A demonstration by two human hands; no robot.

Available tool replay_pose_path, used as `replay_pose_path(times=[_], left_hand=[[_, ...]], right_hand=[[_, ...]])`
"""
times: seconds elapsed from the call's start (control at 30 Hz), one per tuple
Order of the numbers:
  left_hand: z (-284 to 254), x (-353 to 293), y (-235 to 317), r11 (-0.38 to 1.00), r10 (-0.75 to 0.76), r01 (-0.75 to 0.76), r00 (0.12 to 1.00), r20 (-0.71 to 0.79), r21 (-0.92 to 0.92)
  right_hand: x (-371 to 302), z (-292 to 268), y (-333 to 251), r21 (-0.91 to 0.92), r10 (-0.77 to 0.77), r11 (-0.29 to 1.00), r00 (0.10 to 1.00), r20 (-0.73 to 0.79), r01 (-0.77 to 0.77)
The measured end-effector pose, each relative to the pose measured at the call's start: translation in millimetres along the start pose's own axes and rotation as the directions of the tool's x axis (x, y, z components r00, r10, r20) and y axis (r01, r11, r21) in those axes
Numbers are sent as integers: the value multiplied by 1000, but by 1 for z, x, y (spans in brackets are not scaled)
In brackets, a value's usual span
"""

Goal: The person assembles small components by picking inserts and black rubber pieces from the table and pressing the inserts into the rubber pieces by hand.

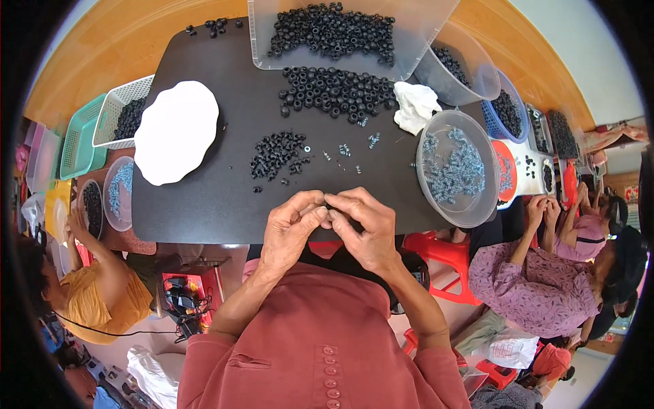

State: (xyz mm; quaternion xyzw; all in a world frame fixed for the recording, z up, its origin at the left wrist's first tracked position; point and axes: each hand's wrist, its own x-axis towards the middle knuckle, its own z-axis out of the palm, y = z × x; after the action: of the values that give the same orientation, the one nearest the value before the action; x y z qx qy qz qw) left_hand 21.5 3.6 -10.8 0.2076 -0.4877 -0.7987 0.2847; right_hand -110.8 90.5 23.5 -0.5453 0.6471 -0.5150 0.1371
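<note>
Above the near edge of the bench (204, 215), our left hand (289, 228) and right hand (368, 221) meet, the grip pinched on what seems a small dark piece (329, 207), mostly hidden. Beyond lie small black parts (276, 153) and loose springs (345, 150), then heaped black knobs (334, 93). With the round tub (470, 217) at right well stocked with springs too, we judge plenty is left, though we cannot tell which pieces are finished.

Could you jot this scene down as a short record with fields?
Hands: left hand and right hand, fingertips together; any held piece is too hidden to tell
Surface: dark table
Ahead: small black parts, then rounded black pieces
Right side: clear bowl of bluish springs
Left side: white wavy-edged board
</note>
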Motion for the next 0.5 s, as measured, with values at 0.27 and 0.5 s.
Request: replay_pose_path(times=[0.27,0.5], left_hand=[[-4,1,5,998,6,-8,1000,23,68],[-6,1,6,1000,-20,20,1000,20,-4]], right_hand=[[12,-5,3,232,134,960,985,111,-157],[37,-13,1,169,120,972,963,240,-163]])
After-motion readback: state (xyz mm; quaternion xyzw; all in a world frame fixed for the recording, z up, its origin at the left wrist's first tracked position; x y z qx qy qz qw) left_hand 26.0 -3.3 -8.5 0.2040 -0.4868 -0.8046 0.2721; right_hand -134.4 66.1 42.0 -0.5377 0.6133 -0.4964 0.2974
